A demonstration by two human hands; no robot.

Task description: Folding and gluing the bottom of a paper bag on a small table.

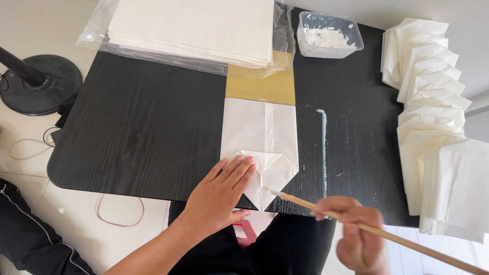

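The left hand lies flat and open on the black table, with its fingers spread. It holds nothing. Its fingertips press on the near left corner of the white paper bag. The right hand is closed around a long wooden brush. It grips the stick near the middle.

The paper bag lies flat in the middle of the table, with its folded, pointed end at 6 o'clock, close to the person. The brush tip touches the paper point from the 4 o'clock side.

To do this step well, I think the flat hand should keep pressing so the paper does not slide. The brush should move in light, short strokes along the folded flap edges. Only a thin coat of paste is good, because too much would squeeze out onto the table.

The left arm comes in from 7 o'clock, with the wrist low and straight. The right hand sits low at 5 o'clock, off the table edge, and the brush slants up toward 10 o'clock.

A tub of white paste stands at 1 o'clock. A stack of white sheets lies at 12 o'clock. Finished folded bags are piled at 3 o'clock.
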